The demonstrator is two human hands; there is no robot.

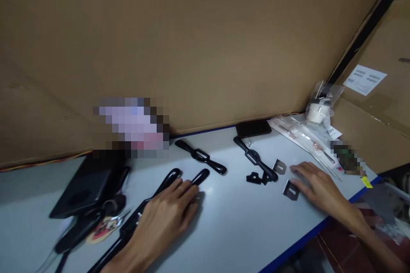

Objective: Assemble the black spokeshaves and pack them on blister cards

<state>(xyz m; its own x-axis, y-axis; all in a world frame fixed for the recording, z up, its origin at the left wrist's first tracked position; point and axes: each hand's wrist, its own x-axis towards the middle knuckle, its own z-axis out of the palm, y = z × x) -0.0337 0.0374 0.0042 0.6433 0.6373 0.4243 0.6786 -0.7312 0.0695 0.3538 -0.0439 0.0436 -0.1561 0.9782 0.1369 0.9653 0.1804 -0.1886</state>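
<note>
My left hand [166, 215] lies on the white table [237, 222] with its fingers stretched over a long black two-handled tool [153, 200], fingertips touching its upper end. My right hand [315, 187] rests flat at the right, fingers spread, touching a small grey metal blade [291, 189]. A second metal blade [279, 166] lies just above it. Between my hands lie another black handled tool [201, 156] and a third one [254, 158], with small black parts [256, 177] beside it.
Tall cardboard sheets [192, 42] stand behind the table. A dark phone [253, 128] lies at the back, clear plastic bags [307, 134] at back right, and black cases with cables [86, 187] at left. The blue table edge [304, 239] runs along the right front.
</note>
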